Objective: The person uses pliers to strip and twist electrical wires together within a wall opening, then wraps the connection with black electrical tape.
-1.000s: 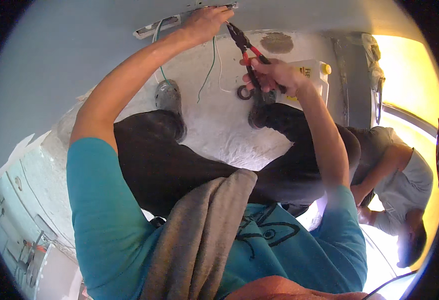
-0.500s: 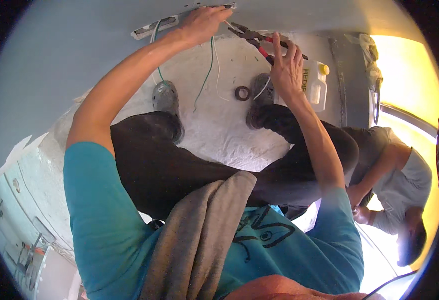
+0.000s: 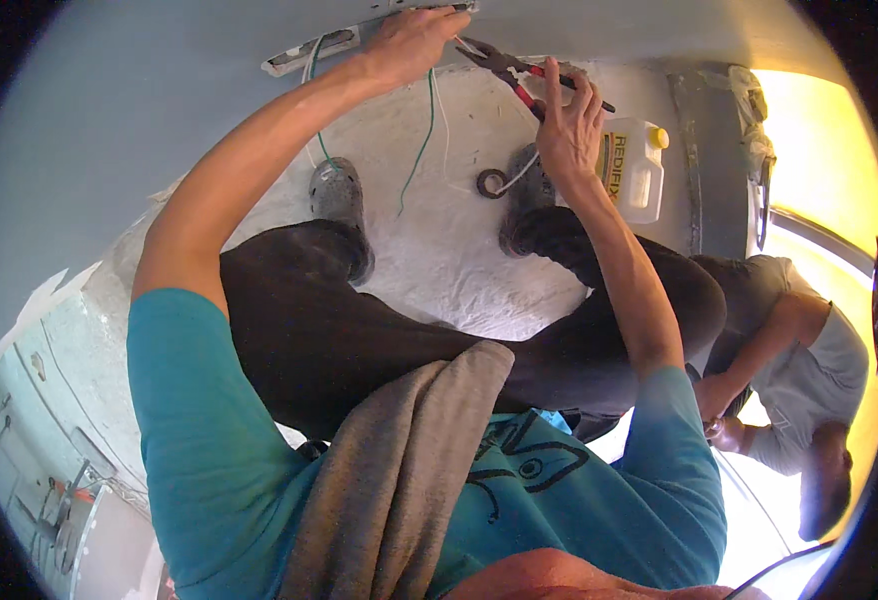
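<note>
Black-metal pliers with red-and-black handles at about 12:30, jaws looking parted at a thin white wire; can't tell if they bite it. Right hand, around 1, holds the handles, fingers long and only loosely bent. Left hand, near 12, fingers partly curled at grey wall; can't tell whether it pinches the wire. Thin green wire hangs at 12. Black ring-shaped roll at 1, white yellow-capped plastic jug at 2, grey-shirted co-worker past 3.
</note>
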Motion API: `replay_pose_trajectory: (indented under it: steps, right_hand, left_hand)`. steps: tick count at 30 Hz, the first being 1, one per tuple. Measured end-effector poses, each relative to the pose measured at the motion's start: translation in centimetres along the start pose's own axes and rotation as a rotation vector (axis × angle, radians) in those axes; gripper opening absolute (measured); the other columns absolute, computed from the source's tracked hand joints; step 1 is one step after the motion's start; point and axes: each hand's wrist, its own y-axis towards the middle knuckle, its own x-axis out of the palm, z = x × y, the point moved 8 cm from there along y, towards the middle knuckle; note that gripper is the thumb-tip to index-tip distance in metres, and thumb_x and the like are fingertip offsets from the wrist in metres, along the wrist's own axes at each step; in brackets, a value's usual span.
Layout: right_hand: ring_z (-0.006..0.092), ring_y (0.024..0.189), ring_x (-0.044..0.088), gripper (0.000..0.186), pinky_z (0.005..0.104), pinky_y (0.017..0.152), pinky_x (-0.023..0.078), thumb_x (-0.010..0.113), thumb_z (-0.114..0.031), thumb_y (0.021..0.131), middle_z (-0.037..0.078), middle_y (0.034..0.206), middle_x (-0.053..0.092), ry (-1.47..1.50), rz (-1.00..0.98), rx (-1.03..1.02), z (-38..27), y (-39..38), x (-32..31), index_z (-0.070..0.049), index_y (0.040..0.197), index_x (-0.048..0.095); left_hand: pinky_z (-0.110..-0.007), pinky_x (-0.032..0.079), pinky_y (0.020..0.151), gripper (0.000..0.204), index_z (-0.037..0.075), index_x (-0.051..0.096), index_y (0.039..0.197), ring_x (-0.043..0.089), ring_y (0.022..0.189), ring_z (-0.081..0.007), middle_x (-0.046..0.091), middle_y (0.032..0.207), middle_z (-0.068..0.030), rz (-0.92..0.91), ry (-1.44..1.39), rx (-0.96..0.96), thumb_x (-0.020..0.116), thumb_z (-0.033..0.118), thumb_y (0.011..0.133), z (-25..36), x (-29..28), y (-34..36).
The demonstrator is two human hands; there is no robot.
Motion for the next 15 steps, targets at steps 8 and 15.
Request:
replay_pose_trajectory:
  steps: [8,15]
  right_hand:
    - [0.0398,0.118,0.043,0.069,0.0504,0.096,0.039,0.054,-0.007,0.087,0.021,0.129,0.042,-0.042,0.015,-0.002,0.7,0.1,1.2,-0.023,0.150,0.031]
    - [0.0374,0.113,0.047,0.062,0.0482,0.093,0.041,0.056,-0.010,0.088,0.019,0.125,0.046,-0.009,0.037,0.005,0.7,0.3,1.5,-0.024,0.145,0.037]
  left_hand:
    - [-0.038,0.035,0.059,0.033,0.006,0.042,0.079,0.038,0.063,-0.0184,0.040,0.069,-0.0037,-0.008,-0.078,-0.073,0.036,0.028,0.103,0.6,-0.1,-0.5]
    - [-0.038,0.036,0.059,0.032,0.004,0.046,0.080,0.041,0.063,-0.0198,0.042,0.068,-0.0052,0.057,0.098,0.125,0.039,0.026,0.101,0.7,-0.4,-0.3]
